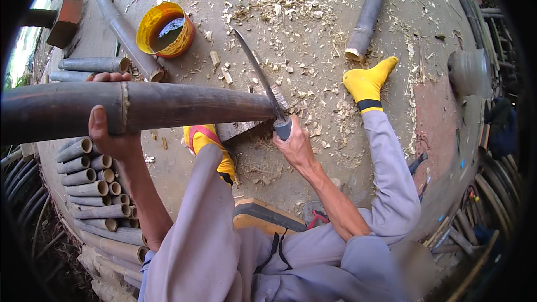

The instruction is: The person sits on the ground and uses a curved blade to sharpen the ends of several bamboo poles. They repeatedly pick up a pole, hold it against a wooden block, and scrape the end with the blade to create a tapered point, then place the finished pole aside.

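A thick dark bamboo pole (190, 104) runs in from the left edge, lying almost level above the ground. My left hand (119, 141) grips it near a node ring, thumb on the near side and fingertips showing over the far side. In my right hand (297, 148) is the dark handle of a long curved knife (258, 67), its blade pointing up and away to the left. The base of the blade is at the pole's right end; whether it cuts into the bamboo cannot be made out. Beneath that end, a block is partly hidden.
A yellow-orange bucket (189, 36) of dark liquid stands beyond the pole. Pale wood chips (263, 0) litter the ground. Cut bamboo lengths (89, 189) are stacked at left. Another pole (369, 14) lies at far right, near my yellow-socked foot (369, 81). A cloudy jar (469, 72) stands right.
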`<control>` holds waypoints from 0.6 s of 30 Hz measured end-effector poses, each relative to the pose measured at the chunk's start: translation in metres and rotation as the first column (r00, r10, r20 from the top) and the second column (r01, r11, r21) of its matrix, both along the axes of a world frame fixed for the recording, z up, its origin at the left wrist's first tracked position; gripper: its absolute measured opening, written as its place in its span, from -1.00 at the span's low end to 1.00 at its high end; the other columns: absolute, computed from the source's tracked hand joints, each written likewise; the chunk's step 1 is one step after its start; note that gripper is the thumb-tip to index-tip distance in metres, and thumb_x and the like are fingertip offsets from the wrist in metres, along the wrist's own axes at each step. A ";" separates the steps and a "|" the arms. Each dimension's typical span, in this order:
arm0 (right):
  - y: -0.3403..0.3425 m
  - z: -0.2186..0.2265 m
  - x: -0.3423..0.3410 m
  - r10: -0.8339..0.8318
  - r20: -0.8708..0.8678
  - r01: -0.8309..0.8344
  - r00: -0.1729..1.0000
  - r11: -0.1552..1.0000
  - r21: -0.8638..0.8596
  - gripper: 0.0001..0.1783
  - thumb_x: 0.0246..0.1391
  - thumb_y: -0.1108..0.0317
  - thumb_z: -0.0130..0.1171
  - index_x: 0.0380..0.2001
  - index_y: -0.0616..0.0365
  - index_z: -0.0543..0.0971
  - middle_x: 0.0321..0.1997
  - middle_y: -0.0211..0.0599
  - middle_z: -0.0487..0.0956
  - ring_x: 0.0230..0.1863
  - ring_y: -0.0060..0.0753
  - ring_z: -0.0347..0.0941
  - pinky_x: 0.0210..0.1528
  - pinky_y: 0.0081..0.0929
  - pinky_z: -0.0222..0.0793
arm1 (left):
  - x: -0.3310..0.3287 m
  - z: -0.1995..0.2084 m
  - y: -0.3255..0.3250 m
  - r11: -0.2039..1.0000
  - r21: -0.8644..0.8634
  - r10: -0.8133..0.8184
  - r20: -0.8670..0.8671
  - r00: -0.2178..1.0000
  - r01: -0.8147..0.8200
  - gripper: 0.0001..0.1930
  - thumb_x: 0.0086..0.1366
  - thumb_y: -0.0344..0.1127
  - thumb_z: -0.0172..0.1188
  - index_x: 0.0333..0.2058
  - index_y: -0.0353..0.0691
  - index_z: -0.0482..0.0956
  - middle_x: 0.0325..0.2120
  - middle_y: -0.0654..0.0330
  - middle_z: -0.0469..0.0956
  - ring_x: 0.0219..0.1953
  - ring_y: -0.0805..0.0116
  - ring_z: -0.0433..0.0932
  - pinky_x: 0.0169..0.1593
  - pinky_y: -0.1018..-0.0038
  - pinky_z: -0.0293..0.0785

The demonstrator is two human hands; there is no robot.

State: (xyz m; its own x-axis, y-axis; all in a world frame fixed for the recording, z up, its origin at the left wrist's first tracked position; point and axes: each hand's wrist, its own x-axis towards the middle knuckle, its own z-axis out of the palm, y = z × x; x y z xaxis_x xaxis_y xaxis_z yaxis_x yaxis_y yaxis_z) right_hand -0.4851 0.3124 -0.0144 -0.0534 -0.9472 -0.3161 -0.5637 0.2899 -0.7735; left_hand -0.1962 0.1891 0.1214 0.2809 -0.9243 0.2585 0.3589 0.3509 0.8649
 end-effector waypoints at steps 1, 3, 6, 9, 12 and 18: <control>-0.005 0.004 -0.002 -0.001 0.022 0.001 1.000 1.000 0.001 -0.61 -0.11 0.41 0.27 -0.26 0.29 0.31 -0.48 0.01 0.56 -0.42 -0.04 0.58 -0.46 -0.27 0.49 | -0.002 0.002 -0.003 1.000 0.007 -0.007 0.006 1.000 0.007 -0.37 0.04 -0.19 0.03 0.05 -0.42 0.12 -0.11 -0.04 0.28 0.00 0.07 0.30 0.23 0.09 0.09; -0.012 0.037 -0.001 -0.023 0.069 0.028 0.997 0.997 -0.078 -0.60 -0.11 0.41 0.28 -0.24 0.28 0.33 -0.48 -0.02 0.56 -0.43 -0.11 0.59 -0.46 -0.31 0.48 | -0.003 0.003 -0.004 1.000 0.002 0.004 0.002 1.000 -0.004 -0.34 0.03 -0.18 0.05 0.07 -0.40 0.09 -0.11 -0.03 0.30 -0.01 0.08 0.32 0.21 0.10 0.12; -0.023 0.064 0.003 -0.079 0.147 0.120 0.986 0.948 -0.296 -0.59 -0.12 0.41 0.29 -0.23 0.28 0.34 -0.49 -0.06 0.55 -0.46 -0.22 0.58 -0.46 -0.37 0.49 | -0.006 0.006 -0.002 0.999 0.030 0.034 0.047 0.998 -0.035 -0.32 0.03 -0.18 0.06 0.08 -0.40 0.07 -0.09 -0.03 0.31 -0.02 0.07 0.34 0.21 0.10 0.14; -0.014 0.018 0.002 -0.066 0.152 0.115 0.986 0.935 -0.335 -0.57 -0.12 0.42 0.30 -0.22 0.31 0.33 -0.51 -0.08 0.54 -0.49 -0.29 0.57 -0.47 -0.39 0.50 | -0.015 0.009 -0.003 0.999 0.012 0.047 0.046 0.998 -0.048 -0.31 0.02 -0.18 0.07 0.08 -0.40 0.07 -0.09 -0.04 0.31 -0.03 0.07 0.35 0.20 0.10 0.15; -0.012 -0.018 -0.001 -0.003 -0.086 0.008 0.996 0.999 0.053 -0.66 -0.03 0.36 0.21 -0.23 0.28 0.35 -0.51 -0.14 0.53 -0.53 -0.26 0.53 -0.51 -0.47 0.46 | -0.017 0.009 -0.004 0.998 0.028 0.060 0.054 0.997 -0.061 -0.35 0.01 -0.20 0.04 0.06 -0.43 0.11 -0.11 -0.05 0.30 -0.01 0.05 0.32 0.23 0.09 0.11; -0.019 0.047 -0.003 -0.092 0.145 0.114 0.985 0.983 -0.147 -0.70 -0.03 0.38 0.25 -0.27 0.24 0.39 -0.55 -0.21 0.52 -0.54 -0.45 0.50 -0.53 -0.50 0.40 | 0.011 -0.001 -0.001 0.996 -0.042 -0.071 0.047 0.996 0.073 -0.26 -0.07 -0.14 0.12 0.07 -0.42 0.11 -0.13 0.03 0.25 -0.01 0.11 0.28 0.23 0.14 0.07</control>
State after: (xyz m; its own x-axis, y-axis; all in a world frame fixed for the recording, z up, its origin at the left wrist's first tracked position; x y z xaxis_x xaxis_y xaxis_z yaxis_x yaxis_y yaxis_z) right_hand -0.4884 0.2938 0.0325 -0.1196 -0.9768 -0.1777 -0.4231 0.2121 -0.8809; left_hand -0.1857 0.1878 0.1202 0.2012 -0.9290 0.3105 0.3448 0.3638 0.8653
